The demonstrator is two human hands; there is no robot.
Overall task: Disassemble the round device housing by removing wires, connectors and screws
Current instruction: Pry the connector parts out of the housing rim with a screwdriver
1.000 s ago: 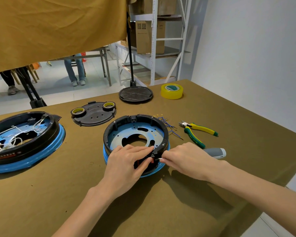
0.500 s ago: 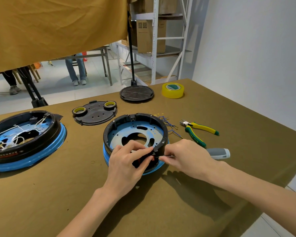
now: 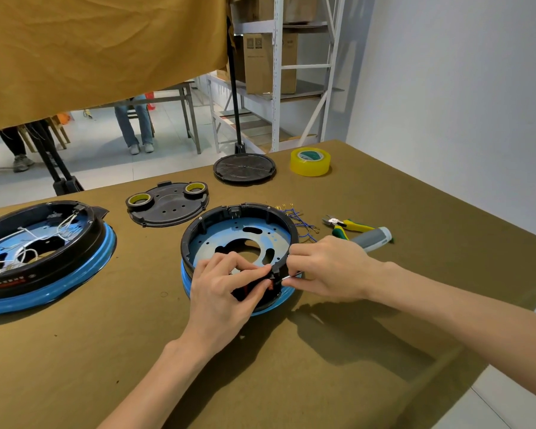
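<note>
The round device housing [image 3: 226, 224], a black ring on a blue base with a perforated blue plate inside, sits mid-table. My left hand [image 3: 226, 292] grips its near rim, thumb and fingers curled around a black part with a red piece on the rim. My right hand [image 3: 328, 267] holds a screwdriver whose thin metal shaft [image 3: 288, 276] points left at that spot; its grey handle [image 3: 373, 239] sticks out behind the hand. Loose blue wires [image 3: 297, 216] with gold terminals lie just right of the housing.
A second, larger housing [image 3: 44, 258] full of white wires is at the left. A black cover plate [image 3: 167, 205] carrying two tape rolls lies behind. Green-yellow cutters [image 3: 344, 226], a yellow tape roll [image 3: 310, 162] and a black disc stand base [image 3: 244, 168] are at the back right.
My right hand has shifted slightly right and the screwdriver shaft now shows against the rim. My left fingers have curled tighter on the rim part. The head camera moved a little.
</note>
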